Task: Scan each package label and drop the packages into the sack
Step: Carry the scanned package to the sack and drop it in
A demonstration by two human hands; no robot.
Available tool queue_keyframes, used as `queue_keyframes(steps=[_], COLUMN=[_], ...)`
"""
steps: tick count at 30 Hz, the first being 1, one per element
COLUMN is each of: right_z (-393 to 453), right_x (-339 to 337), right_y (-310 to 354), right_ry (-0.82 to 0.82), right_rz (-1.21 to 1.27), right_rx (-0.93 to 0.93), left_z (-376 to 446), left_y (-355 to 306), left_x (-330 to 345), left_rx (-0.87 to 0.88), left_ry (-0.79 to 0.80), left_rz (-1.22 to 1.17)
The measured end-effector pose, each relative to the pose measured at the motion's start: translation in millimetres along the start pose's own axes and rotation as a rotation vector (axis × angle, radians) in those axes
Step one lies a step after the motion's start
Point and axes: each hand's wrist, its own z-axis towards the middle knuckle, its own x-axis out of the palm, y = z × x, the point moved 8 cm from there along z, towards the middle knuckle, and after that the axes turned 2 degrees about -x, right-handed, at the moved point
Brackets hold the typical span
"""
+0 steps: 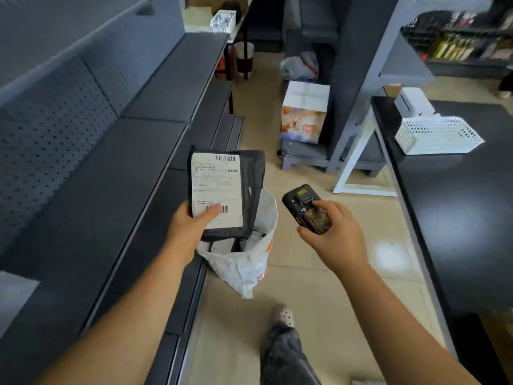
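Midway, by the look of it: flat black plastic mailer package (251, 173) held upright in the left hand (188, 232), gripped at its lower left corner, thumb pressed over the lower barcode of the white paper shipping label (216, 190), upper barcode uncovered. Package directly above the mouth of the white woven plastic sack (244, 262), bottom edge at or just inside the rim, not yet released. Sack standing on the tiled floor (319, 273) against the near end of the dark grey shelving (125, 162) on the left, already holding several grey and white parcels (249, 243), so part of the job judged done. Black handheld scanner (306, 208) to the right of the package, clasped in the right hand (336, 234), fingers wrapped round its lower body, forefinger lying along its upper face, head aimed up and left toward the label. Whether this label is already scanned: cannot tell, no beam or screen reading visible. Left, at the least: letting this package fall into the sack. No further loose packages plainly visible nearby, so the remaining count unknown. Farther off, a white box with a colourful printed front (304, 118) on the floor, a white perforated plastic basket (438, 134) on the black counter (458, 204) at right.
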Motion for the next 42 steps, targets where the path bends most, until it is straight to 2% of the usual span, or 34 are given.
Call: queue_keyframes(steps=[6, 12, 19, 27, 30, 35, 39, 42], right_z=[100.8, 139.5, 144.4, 130.0, 126.9, 125.5, 128.2, 132.0], right_x=[69.5, 145.0, 217.6, 260.0, 265.3, 273.4, 275.4, 279.4], right_y=[-44.0, -77.7, -103.2, -126.2, -134.3, -147.8, -153.6, -154.9], right_ry=[0.147, 0.270, 0.301, 0.278, 0.267, 0.284, 0.283, 0.285], right_rz=[-0.003, 0.016, -0.011, -0.059, -0.088, -0.110, -0.106, -0.111], right_rx=[-0.003, 0.072, 0.154, 0.163, 0.155, 0.121, 0.074, 0.041], left_z=[94.3, 158.0, 225.2, 277.4, 288.5, 303.7, 312.8, 318.4], left_y=[29.5, 86.4, 163.0, 261.0, 298.3, 349.3, 389.0, 409.6], left_x=[33.6, 29.6, 30.7, 36.8, 38.0, 53.6, 74.8, 88.0], left_rx=[-0.125, -0.283, -0.412, -0.564, -0.539, -0.271, -0.136, -0.020], left_ry=[-0.058, -0.042, 0.124, 0.316, 0.399, 0.662, 0.916, 0.954], left_rz=[0.127, 0.323, 0.536, 0.655, 0.810, 1.391, 1.779, 1.874])
